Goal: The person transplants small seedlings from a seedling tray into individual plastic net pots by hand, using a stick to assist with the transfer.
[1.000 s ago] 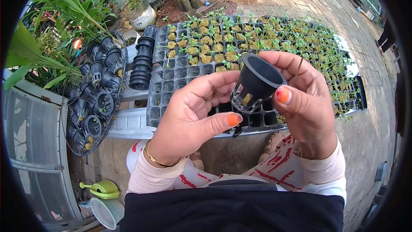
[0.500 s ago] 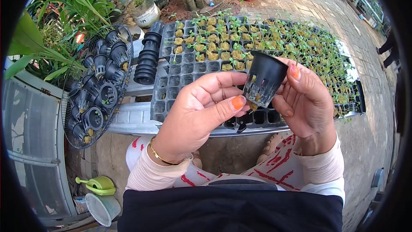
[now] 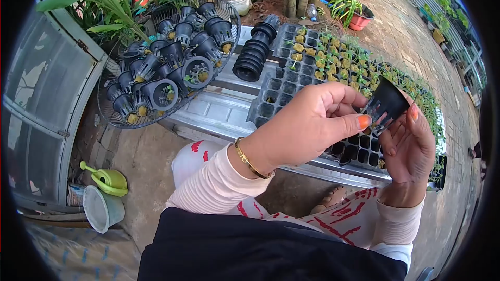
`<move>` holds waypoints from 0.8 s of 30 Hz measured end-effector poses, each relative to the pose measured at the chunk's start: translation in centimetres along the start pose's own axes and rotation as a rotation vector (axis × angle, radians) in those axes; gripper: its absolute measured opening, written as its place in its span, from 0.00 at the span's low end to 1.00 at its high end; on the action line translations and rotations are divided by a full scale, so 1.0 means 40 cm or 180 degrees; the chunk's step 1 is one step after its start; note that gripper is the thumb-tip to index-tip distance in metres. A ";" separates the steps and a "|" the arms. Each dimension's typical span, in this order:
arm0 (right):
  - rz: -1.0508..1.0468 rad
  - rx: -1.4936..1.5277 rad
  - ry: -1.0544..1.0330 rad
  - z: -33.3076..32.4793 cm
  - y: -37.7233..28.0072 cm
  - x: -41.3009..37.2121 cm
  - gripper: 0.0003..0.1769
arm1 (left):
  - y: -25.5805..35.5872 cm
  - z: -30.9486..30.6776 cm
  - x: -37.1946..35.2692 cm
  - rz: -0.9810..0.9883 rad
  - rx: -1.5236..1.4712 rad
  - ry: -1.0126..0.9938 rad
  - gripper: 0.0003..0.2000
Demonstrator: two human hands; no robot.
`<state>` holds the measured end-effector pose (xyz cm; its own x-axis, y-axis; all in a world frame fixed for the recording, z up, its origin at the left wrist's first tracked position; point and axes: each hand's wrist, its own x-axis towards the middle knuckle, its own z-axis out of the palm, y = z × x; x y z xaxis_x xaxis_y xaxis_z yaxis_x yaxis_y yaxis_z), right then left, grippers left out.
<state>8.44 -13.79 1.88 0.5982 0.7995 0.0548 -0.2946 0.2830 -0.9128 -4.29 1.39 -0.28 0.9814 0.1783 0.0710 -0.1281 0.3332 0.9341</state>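
A black slotted net cup (image 3: 386, 105) is held between my two hands over the seedling tray, its solid upper part tilted up. My right hand (image 3: 411, 143) grips the cup's right side with thumb and fingers. On the cup's lower left side, my left hand (image 3: 325, 119) closes its thumb and fingers, near the slots. Below and behind the hands lies the black cell tray (image 3: 278, 84), with green seedlings in yellowish plugs and bare cells at its left. A stack of black cups (image 3: 252, 54) lies left of the tray. Further left, a wire basket (image 3: 117, 120) holds several cups with plugs.
The trays rest on a metal table (image 3: 221, 112). A green watering can (image 3: 112, 181) and a pale bucket (image 3: 103, 209) stand on the ground at lower left. Behind are potted plants, tree trunks and a red pot (image 3: 360, 20). A partly visible person stands at the far right.
The view has swung left, so the table, basket and stack appear further right and more of the basket shows. Both hands still hold the cup, which is turned slightly.
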 end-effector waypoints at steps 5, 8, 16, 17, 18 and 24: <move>-0.0107 -0.0358 -0.0146 0.103 -0.022 0.056 0.23 | 0.055 -0.052 -0.036 0.0328 0.0351 0.0450 0.19; -0.0055 -0.0522 -0.0321 0.159 -0.020 0.119 0.20 | 0.066 -0.087 -0.053 0.0913 0.0482 0.0903 0.21; 0.0565 -0.1001 -0.1373 0.329 0.027 0.348 0.15 | 0.091 -0.206 -0.069 0.2294 0.0560 0.2129 0.34; 0.0574 -0.1037 -0.1380 0.355 0.041 0.371 0.15 | 0.099 -0.210 -0.081 0.2295 0.0598 0.2309 0.34; 0.0480 -0.1090 -0.1248 0.397 0.063 0.386 0.13 | 0.105 -0.217 -0.087 0.2308 0.0567 0.2319 0.34; 0.0615 -0.1677 -0.1294 0.523 0.205 0.559 0.10 | 0.140 -0.260 -0.134 0.2968 -0.0341 0.2778 0.30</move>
<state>3.80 17.48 4.09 0.2143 0.9739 -0.0750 0.0951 -0.0973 -0.9907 -11.75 11.94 0.93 0.1012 0.9150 0.3905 -0.7640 -0.1799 0.6196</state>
